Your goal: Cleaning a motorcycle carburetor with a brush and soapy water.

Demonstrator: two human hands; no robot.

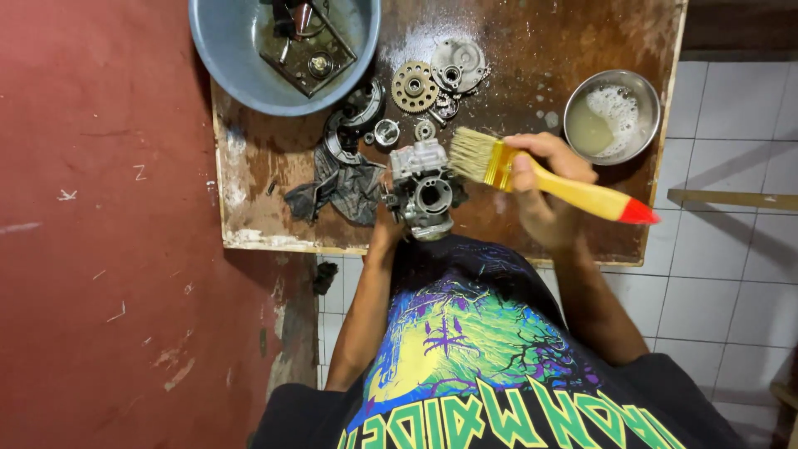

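1. While gripping a paintbrush (532, 175) by its yellow handle, the right hand (544, 195) is pointing the bristles at a metal carburetor (424, 189).
2. The left hand (387, 226) is clutching that carburetor from below, above the wet brown surface (532, 66).
3. Gears (414, 86), a dark rag (345, 189), a blue basin (241, 66) and a steel bowl of soapy liquid (611, 116) are lying nearby.

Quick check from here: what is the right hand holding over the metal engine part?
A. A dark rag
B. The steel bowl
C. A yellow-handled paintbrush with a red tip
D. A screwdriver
C: the right hand grips the paintbrush, bristles beside the engine part that the left hand holds.
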